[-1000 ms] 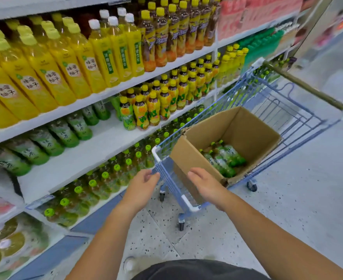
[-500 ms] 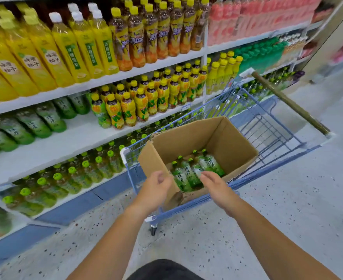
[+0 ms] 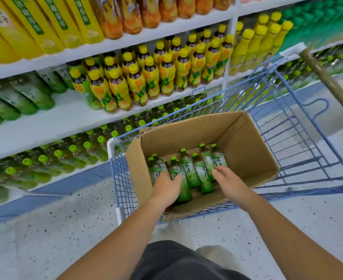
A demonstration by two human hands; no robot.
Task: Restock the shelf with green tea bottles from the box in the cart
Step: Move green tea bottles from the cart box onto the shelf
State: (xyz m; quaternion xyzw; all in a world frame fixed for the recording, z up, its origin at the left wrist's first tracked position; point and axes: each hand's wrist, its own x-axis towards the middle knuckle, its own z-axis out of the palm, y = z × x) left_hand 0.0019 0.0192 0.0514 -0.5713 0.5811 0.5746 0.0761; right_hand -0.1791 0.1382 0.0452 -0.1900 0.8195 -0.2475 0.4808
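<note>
A cardboard box point(image 3: 245, 142) stands open in the blue wire cart point(image 3: 300, 138). Several green tea bottles point(image 3: 188, 172) with green caps lie side by side on its floor. Both my hands are down inside the box. My left hand point(image 3: 165, 187) lies palm-down on the leftmost bottles, thumb spread across one. My right hand point(image 3: 226, 178) touches the rightmost bottles with its fingertips, fingers apart. No bottle is lifted. The middle shelf point(image 3: 51, 122) on the left holds green bottles point(image 3: 31, 96) lying at its back, with bare white board in front of them.
Yellow-capped bottles point(image 3: 146, 77) fill the middle shelf to the right. The bottom shelf holds rows of green-capped bottles point(image 3: 71, 152). The cart's handle point(image 3: 328, 81) sticks out at the right. Speckled floor lies around the cart and under my dark shorts.
I have come closer to the cart. Both hands went from the box's near rim down inside it onto the bottles.
</note>
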